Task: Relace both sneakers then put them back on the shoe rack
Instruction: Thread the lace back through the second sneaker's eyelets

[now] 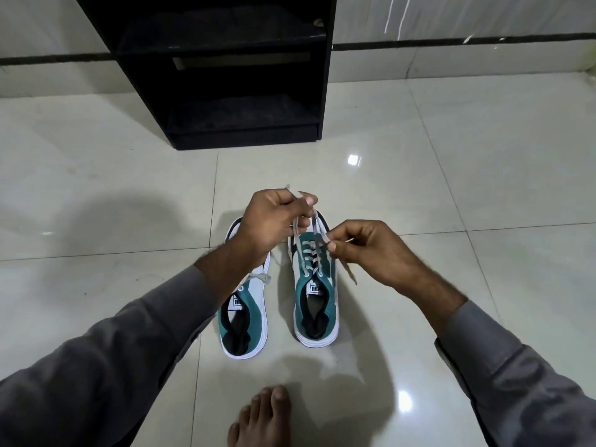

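On the left of the view the grey-sleeved left hand was closed in a loose fist, pinching one end of the flat, pale, woven shoelace between thumb and forefinger and lifting it above the toes, the stiff tip poking out beyond the knuckles. Below that forearm lay the left teal-and-white canvas sneaker with a thick white rubber sole, its toe hidden by the wrist and a slack loop of its own lace lying across the tongue; whether it was fully laced could not be told. Just beside it stood the right teal-and-white canvas sneaker, lace crossed neatly through the eyelets up to the top, both ends drawn upward. The right hand was curled, fingertips nipped on the other lace end near the upper eyelets. The step in hand looked like evening up and tying off this shoe; next would call for equal tension on both soft ends, then a knot. Both shoes sat on glossy, pale floor tiles, toes toward the black, boxy, matt-finished shoe rack standing well beyond them, its shelves dark inside. A bare foot showed at the bottom edge
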